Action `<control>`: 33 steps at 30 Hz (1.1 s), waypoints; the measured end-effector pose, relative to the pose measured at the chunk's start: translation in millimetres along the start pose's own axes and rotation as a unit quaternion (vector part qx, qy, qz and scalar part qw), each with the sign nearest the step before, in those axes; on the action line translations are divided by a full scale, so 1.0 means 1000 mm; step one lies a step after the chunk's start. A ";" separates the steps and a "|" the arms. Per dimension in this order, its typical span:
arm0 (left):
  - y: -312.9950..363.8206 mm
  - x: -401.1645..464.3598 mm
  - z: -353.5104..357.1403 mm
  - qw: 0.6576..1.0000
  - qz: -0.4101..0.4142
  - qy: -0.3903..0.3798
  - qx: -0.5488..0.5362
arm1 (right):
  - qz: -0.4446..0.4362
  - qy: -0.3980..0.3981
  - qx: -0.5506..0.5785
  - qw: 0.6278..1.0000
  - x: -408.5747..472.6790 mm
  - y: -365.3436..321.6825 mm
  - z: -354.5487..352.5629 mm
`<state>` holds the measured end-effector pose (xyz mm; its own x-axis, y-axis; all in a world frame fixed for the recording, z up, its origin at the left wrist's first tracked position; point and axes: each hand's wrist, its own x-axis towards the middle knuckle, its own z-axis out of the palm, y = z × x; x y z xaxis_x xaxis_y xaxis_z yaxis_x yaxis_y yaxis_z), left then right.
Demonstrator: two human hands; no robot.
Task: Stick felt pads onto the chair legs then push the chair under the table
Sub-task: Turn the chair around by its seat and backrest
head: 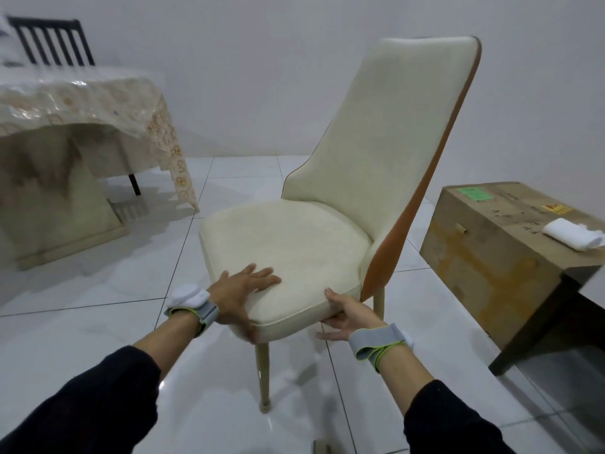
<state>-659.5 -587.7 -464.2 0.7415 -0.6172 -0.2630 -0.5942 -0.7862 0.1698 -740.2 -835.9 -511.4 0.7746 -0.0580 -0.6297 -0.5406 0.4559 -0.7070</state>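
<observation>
Cream chair [294, 244] seat held by both hands [240, 290].

White walls [262, 77], glossy tiled floor [98, 306]

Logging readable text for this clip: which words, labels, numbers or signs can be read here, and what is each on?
No text can be read.
Green label on the cardboard box: print too blurred.
Yellow and red sticker on the box top: too blurred.
Dark handwritten marks on the box top: not legible.
Chair, tablecloth, wristbands: no text visible.
</observation>
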 end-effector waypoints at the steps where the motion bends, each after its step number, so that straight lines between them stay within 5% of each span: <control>1: -0.008 -0.005 -0.006 1.000 -0.013 -0.011 0.015 | 0.006 -0.008 -0.042 0.999 -0.003 0.003 0.003; 4: -0.014 -0.017 -0.019 0.995 -0.063 -0.029 0.069 | -0.025 0.049 -0.144 0.988 -0.026 -0.003 0.012; 7: 0.010 -0.010 -0.027 0.992 -0.072 -0.027 0.101 | -0.098 0.276 -0.166 0.942 -0.044 -0.029 0.008; 9: 0.036 0.003 -0.025 0.995 -0.065 -0.017 0.080 | -0.170 0.343 -0.152 0.911 -0.062 -0.062 0.006; 15: 0.076 0.042 -0.002 0.996 -0.078 0.015 0.048 | -0.344 0.336 -0.209 0.852 -0.088 -0.155 0.012; 22: 0.078 0.059 -0.007 0.997 -0.063 -0.009 0.046 | -0.287 0.377 -0.247 0.846 -0.058 -0.163 0.000; 33: 0.021 0.035 -0.014 0.993 -0.084 -0.035 0.076 | -0.331 0.457 -0.224 0.794 -0.073 -0.106 0.044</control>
<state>-642.0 -626.3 -456.2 0.8137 -0.4707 -0.3410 -0.5084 -0.8607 -0.0252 -724.5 -841.0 -376.1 0.4862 -0.8677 0.1036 -0.3350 -0.2946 -0.8950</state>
